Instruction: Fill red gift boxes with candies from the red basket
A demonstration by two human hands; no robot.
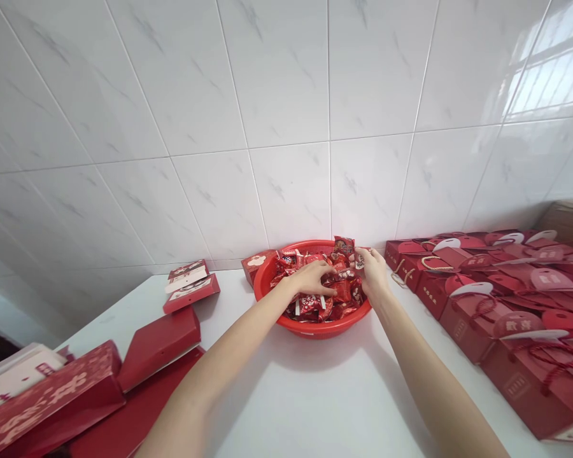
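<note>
A red plastic basket (325, 329) stands on the white table against the tiled wall, filled with small red wrapped candies (310, 305). Over the middle of the pile reaches my left hand (312, 278). Its fingers are apart and curved, touching the wrappers, with no candy clearly held. At the basket's right rim, my right hand (373, 270) is closed, pinching a small wrapped candy (360, 260) between thumb and fingers. Just left of those fingertips, another dark red packet (344, 245) stands up above the rim; whether the hand also holds it, I cannot tell.
Rows of red gift boxes (463, 318) with rope handles fill the table's right side. To the left lie flat red boxes (160, 346), a patterned box (52, 401) and a small stack (191, 286). Another red box (258, 264) sits partly behind the basket.
</note>
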